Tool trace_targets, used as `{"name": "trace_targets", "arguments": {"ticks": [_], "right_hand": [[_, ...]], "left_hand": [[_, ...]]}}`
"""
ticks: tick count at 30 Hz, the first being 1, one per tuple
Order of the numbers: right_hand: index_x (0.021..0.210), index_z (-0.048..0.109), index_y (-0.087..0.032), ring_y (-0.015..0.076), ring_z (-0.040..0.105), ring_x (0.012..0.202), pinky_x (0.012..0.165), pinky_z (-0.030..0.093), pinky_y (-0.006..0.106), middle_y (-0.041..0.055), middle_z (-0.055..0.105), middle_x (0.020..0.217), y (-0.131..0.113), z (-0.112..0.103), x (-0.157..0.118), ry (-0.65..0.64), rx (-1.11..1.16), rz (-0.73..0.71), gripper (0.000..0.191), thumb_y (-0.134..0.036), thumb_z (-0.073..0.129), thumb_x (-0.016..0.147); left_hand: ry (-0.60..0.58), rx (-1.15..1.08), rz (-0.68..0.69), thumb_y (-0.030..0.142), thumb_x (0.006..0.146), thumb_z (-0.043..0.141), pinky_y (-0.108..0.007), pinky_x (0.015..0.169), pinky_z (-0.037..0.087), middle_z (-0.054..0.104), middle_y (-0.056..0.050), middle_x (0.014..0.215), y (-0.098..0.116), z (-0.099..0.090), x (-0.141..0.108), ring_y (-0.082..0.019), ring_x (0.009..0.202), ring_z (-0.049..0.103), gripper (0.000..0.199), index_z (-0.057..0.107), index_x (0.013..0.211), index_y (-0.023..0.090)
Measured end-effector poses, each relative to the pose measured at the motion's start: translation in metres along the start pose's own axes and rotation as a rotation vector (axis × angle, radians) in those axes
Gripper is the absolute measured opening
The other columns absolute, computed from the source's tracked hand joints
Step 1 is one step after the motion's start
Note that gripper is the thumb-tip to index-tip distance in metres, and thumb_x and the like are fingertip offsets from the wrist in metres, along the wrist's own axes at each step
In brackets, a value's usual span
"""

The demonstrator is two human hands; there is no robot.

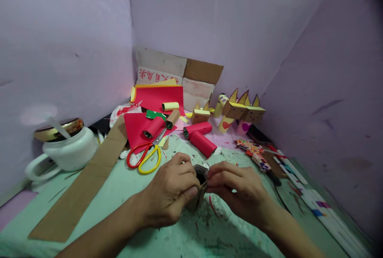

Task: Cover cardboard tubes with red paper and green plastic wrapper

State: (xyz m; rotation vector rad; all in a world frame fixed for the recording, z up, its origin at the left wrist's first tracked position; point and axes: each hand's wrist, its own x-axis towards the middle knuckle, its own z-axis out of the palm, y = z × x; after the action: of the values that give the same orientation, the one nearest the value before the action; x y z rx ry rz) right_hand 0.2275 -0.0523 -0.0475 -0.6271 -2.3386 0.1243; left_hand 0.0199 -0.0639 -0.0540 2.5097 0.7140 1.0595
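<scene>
Low in the middle of the head view, a small brown cardboard tube [196, 202] with angular sides is held upright, its dark hollow end facing up. My left hand [172, 192] wraps its left side, thumb near the top edge. The fingers of my right hand [239, 184] pinch the right rim of the same tube. Part of the tube is hidden behind my fingers. Just beyond lie two red paper-covered rolls [204, 143], one leaning against the other. Scissors [156, 142] with one red and one yellow handle rest left of them.
A long cardboard strip [80, 194] and a white mug [72, 152] lie to the left. Red paper sheets [161, 100] and a cardboard box [197, 90] stand behind. Eared cardboard figures [236, 110], a patterned glue gun [254, 152] and several markers [293, 170] are on the right.
</scene>
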Motion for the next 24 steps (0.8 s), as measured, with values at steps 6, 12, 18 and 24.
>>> {"name": "trace_targets", "arguments": {"ticks": [6,12,18,24], "right_hand": [[0.074,0.060,-0.019,0.0101,0.059,0.053,0.049,0.042,0.020,0.0015,0.065,0.071,-0.006,-0.001,-0.002,-0.023,-0.083,-0.062,0.022,-0.010,0.045,0.088],[0.076,0.056,-0.018,0.0121,0.053,0.053,0.048,0.039,0.023,0.0035,0.063,0.072,-0.012,0.004,-0.005,-0.047,-0.098,-0.081,0.020,-0.005,0.042,0.084],[0.077,0.052,-0.018,0.0103,0.055,0.056,0.052,0.039,0.021,0.0030,0.063,0.077,-0.012,0.006,-0.001,-0.093,-0.016,-0.059,0.018,-0.003,0.043,0.082],[0.077,0.049,-0.021,0.0098,0.050,0.050,0.049,0.034,0.021,-0.0036,0.055,0.063,-0.013,0.009,-0.001,-0.140,0.080,0.142,0.013,-0.008,0.047,0.078]], "left_hand": [[0.099,0.055,0.054,0.008,0.076,0.043,-0.035,0.069,0.040,0.052,-0.003,0.064,0.001,0.014,-0.002,-0.018,0.070,0.042,0.018,0.052,0.064,0.017],[0.148,0.104,0.065,0.008,0.072,0.042,-0.033,0.063,0.039,0.049,-0.003,0.058,0.004,0.018,-0.002,-0.017,0.065,0.037,0.018,0.047,0.058,0.018],[0.092,0.089,0.108,0.006,0.070,0.039,-0.035,0.065,0.042,0.049,-0.003,0.057,0.002,0.013,-0.001,-0.016,0.062,0.038,0.019,0.048,0.058,0.018],[0.022,0.064,0.068,0.013,0.070,0.046,-0.043,0.082,0.041,0.052,-0.003,0.065,0.005,0.007,-0.004,-0.018,0.070,0.045,0.008,0.052,0.066,0.017]]}}
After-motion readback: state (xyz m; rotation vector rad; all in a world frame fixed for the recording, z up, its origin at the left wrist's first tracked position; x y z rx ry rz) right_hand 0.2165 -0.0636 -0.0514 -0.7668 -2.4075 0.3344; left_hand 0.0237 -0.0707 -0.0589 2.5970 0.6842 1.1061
